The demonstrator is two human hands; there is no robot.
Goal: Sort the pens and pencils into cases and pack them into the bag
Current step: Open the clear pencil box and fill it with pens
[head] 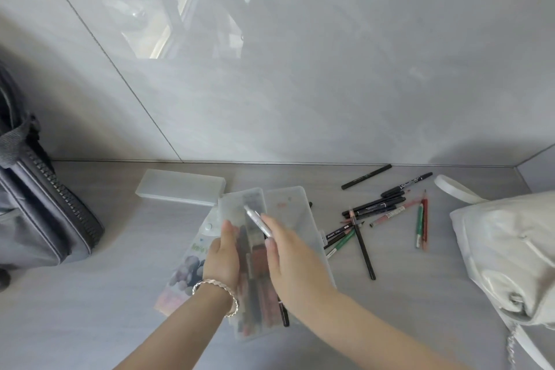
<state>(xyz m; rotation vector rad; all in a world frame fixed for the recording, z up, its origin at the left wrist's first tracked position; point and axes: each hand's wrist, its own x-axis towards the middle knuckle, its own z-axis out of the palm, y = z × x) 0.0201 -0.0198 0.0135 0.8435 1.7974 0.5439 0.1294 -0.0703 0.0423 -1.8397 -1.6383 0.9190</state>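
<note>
An open translucent pencil case [295, 219] lies in the middle of the grey table, its tray half filled with several dark and red pens. My left hand [223, 255] holds the tray's left edge. My right hand [285, 258] pinches a silver pen [258, 219] above the tray. A closed frosted case [180, 187] lies behind to the left. Loose pens and pencils [375, 210], black, green and red, are scattered to the right. A dark grey bag [36, 204] with an open zipper stands at the left.
A white handbag [510, 252] with a strap and chain sits at the right edge. A printed plastic pouch [186, 267] lies under the open case. The grey wall rises just behind the table.
</note>
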